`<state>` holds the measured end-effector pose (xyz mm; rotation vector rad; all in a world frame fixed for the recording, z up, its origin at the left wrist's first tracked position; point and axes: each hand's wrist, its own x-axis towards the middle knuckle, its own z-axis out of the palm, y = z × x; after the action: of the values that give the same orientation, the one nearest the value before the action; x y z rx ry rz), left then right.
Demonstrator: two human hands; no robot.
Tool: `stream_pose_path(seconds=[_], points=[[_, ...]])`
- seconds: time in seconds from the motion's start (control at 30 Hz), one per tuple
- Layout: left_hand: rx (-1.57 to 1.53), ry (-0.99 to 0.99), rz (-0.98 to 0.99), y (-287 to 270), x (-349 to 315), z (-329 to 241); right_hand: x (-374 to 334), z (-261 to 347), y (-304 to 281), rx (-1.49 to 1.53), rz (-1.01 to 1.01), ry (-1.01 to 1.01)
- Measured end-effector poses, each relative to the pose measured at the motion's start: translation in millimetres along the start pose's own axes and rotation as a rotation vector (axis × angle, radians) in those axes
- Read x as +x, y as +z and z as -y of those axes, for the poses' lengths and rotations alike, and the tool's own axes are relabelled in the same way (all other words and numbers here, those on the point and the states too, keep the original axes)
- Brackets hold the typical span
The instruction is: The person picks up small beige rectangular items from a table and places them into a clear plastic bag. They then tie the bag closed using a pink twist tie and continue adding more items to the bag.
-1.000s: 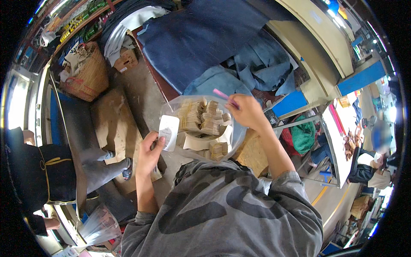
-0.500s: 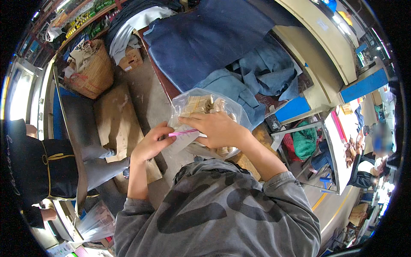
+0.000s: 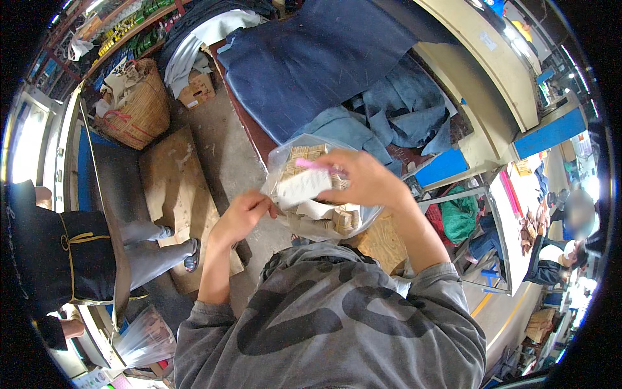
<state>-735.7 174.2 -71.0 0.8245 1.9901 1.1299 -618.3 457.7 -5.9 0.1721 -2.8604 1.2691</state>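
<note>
A clear plastic bag (image 3: 278,159) stands in front of me, holding bundles of small tan pieces (image 3: 307,153); more bundles (image 3: 345,219) show at its near right. My right hand (image 3: 363,178) is over the bag, closed on a white paper slip (image 3: 303,187) with faint marks. A slim pink thing (image 3: 311,165) lies along its fingers, too blurred to name. At the bag's left rim, my left hand (image 3: 241,217) has its fingers pinched together on the plastic edge.
Dark blue sheets (image 3: 317,65) and crumpled blue-grey pieces (image 3: 402,107) cover the table beyond the bag. A woven basket (image 3: 139,107) and a flat brown board (image 3: 175,175) are to the left. Another person (image 3: 78,249) is at the far left. A machine frame (image 3: 489,123) borders the right.
The right hand has lifted the paper slip and pink thing away from the left hand, over the bag. The left hand has let go of the slip and moved down to the bag's rim.
</note>
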Motion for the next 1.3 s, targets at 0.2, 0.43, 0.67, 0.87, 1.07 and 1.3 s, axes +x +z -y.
stream_pose_path(seconds=[0.2,0.43,0.67,0.87,1.07,1.3], points=[[0.331,-0.011,0.261,-14.6,-22.5,-20.8,-7.9,-7.4,-21.3,-0.295,-0.089,0.136],[0.472,0.119,-0.350,7.1,18.9,-53.5,-6.5,-5.5,-15.1,-0.343,-0.056,0.179],[0.401,-0.088,-0.275,28.8,71.1,-43.4,5.4,-19.6,-18.4,-0.379,-0.068,0.245],[0.451,-0.215,-0.221,26.2,83.6,-62.8,-4.6,-21.7,-29.9,-0.417,-0.123,0.256],[0.429,-0.030,-0.392,42.3,94.5,-38.2,-10.9,-18.7,-31.1,-0.392,-0.144,0.224],[-0.008,-0.181,-0.234,31.9,105.4,-8.8,-4.7,-15.9,-30.8,-0.330,-0.082,0.262]])
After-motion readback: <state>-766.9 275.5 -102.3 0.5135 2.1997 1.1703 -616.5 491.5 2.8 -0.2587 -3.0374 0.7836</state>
